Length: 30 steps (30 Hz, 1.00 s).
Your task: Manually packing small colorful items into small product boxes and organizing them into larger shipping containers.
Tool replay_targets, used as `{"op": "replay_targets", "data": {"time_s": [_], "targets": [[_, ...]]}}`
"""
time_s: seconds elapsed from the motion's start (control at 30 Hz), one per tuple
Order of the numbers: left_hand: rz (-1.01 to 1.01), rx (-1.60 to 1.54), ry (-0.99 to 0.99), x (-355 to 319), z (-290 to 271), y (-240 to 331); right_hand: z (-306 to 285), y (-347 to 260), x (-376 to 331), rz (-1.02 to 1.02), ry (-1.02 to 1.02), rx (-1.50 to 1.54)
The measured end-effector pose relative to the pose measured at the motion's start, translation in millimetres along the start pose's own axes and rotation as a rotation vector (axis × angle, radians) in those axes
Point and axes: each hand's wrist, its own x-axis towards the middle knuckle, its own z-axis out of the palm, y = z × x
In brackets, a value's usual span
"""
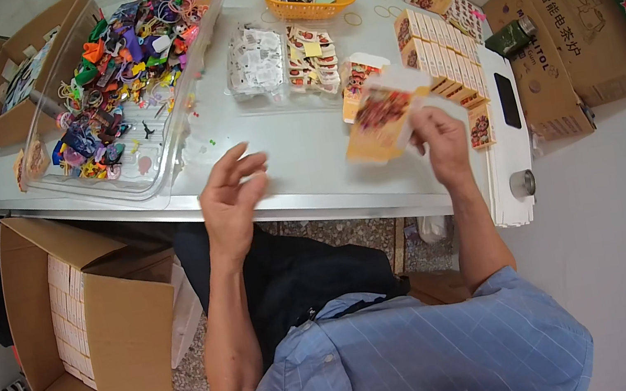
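two bare hands are at work over a white rectangular tabletop [301, 172], and only the right hand [442, 141] is loaded: its thumb and fingers are closed on the right edge of an orange-and-white printed cardboard carton [379, 121], held over the right half of the tabletop. the carton is blurred, so i cannot tell whether it is flat or opened out. the left hand [229, 206] hangs well apart from it, fingers loosely bent and thumb spread away, with nothing visible in its grasp.

to handle this carton well, i would keep the right-hand pinch light and near the edge, since thin card would likely crease under a hard squeeze. the free hand seems best brought to the opposite side, so that both edges are pressed evenly and the body squares up before any flap is folded.

a second orange-and-white carton with a pale flap [355, 92] sits just behind, partly covered by the held one; lifting clear of it should avoid snagging. the rows of small orange-and-white boxes [438, 48] stand near on the right, and a wide swing could knock them.
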Motion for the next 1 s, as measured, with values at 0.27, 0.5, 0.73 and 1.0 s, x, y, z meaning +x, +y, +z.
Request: {"op": "replay_targets", "data": {"time_s": [0.27, 0.5, 0.73, 1.0], "targets": [[-0.321, -0.325, -0.432, -19.0, 25.9, 34.9, 119.1, -13.4, -56.9, 0.162, -0.543, 0.395], [-0.186, -0.111, -0.154, -40.6, 6.4, 14.5, 154.0, -11.4, -104.3, 0.090, -0.539, 0.128], [0.252, 0.395, 0.492, -102.0, -11.2, -21.3, 182.4, 6.9, -128.4, 0.293, -0.664, 0.419], [0.068, 0.289, 0.541, -186.7, -39.3, -36.8, 196.4, 31.8, -146.7, 0.127, -0.666, 0.476]]}}
